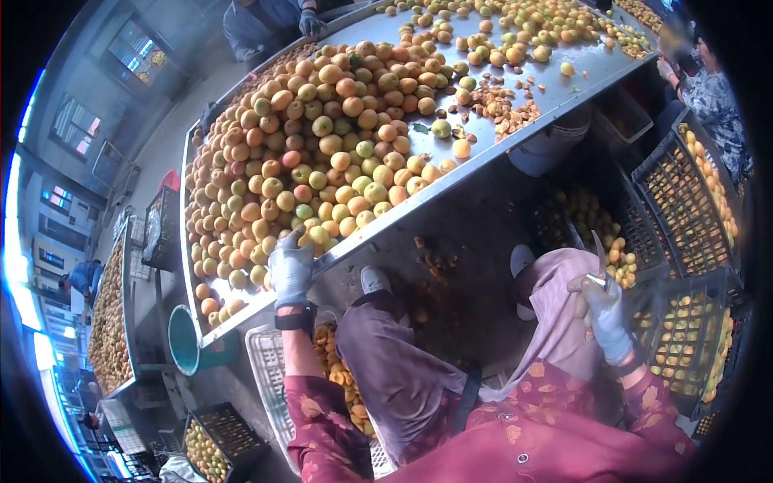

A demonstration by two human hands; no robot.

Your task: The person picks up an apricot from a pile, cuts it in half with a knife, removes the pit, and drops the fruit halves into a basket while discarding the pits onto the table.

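A large heap of apricots covers the near left of a metal-topped table. My left hand, in a pale glove, reaches over the table's near rim with its fingers stretched against the apricots at the heap's edge. I see no fruit lifted in it, though its fingertips are partly hidden. My right hand, also gloved, is raised over my right knee, away from the table. Its fingers are closed around a small knife with a thin, curved blade pointing up.
A white basket of split orange fruit stands by my left leg. Black crates of apricots are stacked at the right. A green tub stands by the table's left corner. Pits lie on the tabletop. Other people stand around the table.
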